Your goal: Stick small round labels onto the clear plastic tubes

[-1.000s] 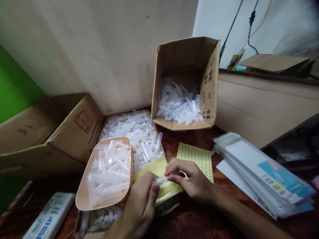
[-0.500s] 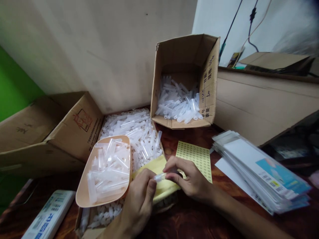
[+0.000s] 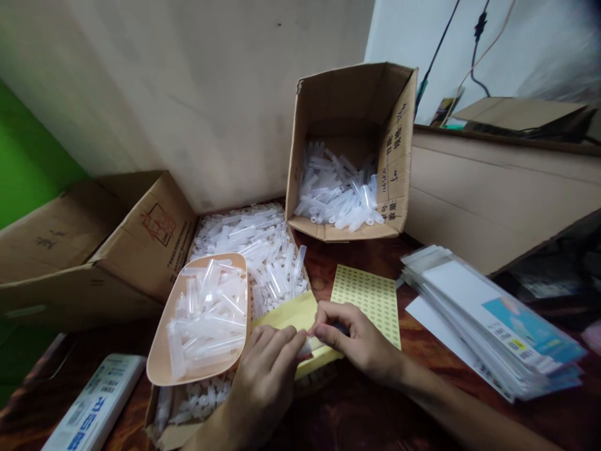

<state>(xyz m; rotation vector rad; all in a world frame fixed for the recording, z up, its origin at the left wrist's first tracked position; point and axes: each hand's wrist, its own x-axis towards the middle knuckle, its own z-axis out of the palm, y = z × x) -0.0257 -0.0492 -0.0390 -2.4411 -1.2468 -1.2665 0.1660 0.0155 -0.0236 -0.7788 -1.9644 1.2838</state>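
My left hand (image 3: 270, 366) is closed round a short translucent plastic tube (image 3: 306, 346), mostly hidden by the fingers. At the tube's right end the thumb and forefinger of my right hand (image 3: 357, 341) are pinched together, their tips touching my left fingertips. A small dark thing shows beneath the right fingers; I cannot make out what it is. Below both hands lies a yellow sheet (image 3: 288, 311). A yellow sheet of small dark-printed stickers (image 3: 370, 300) lies just beyond my right hand. To the left, a peach plastic tray (image 3: 162, 363) is heaped with similar tubes.
The tray rests on a low carton of tubes (image 3: 270, 244). Another cardboard box (image 3: 399, 156), tipped toward me, holds more tubes. At left stand an open carton (image 3: 141, 232) and a white-and-blue box (image 3: 96, 401). Stacked printed packets (image 3: 488, 326) lie at right.
My left fingers have turned over and forward, covering more of the tube. The right fingertips have closed in against the left ones. The view has shifted slightly.
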